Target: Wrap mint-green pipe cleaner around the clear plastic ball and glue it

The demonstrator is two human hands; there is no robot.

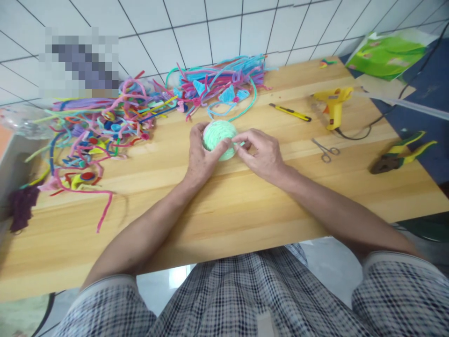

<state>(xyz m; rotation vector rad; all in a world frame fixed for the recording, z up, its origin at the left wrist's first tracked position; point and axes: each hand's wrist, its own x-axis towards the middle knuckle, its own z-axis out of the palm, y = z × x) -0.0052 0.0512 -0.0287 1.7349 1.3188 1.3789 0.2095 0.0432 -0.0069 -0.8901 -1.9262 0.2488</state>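
Observation:
A mint-green ball (218,133), wound from fuzzy strands that look like pipe cleaners, is held just above or on the wooden table; a pale pink patch shows at its upper left. My left hand (202,157) wraps round its left side, with the thumb pressed across the front. At the ball's right edge my right hand (261,152) is closed in a pinch, thumb and forefinger meeting on a short bit of green strand. The ball's underside and far side are hidden.
Pipe cleaners (224,72) and craft pieces (105,126) lie heaped at the back and left. To the right are a yellow utility knife (290,113), a corded glue gun (333,105), small scissors (326,150), pliers (396,157) and a green package (387,56). A tiled wall borders the table (217,220).

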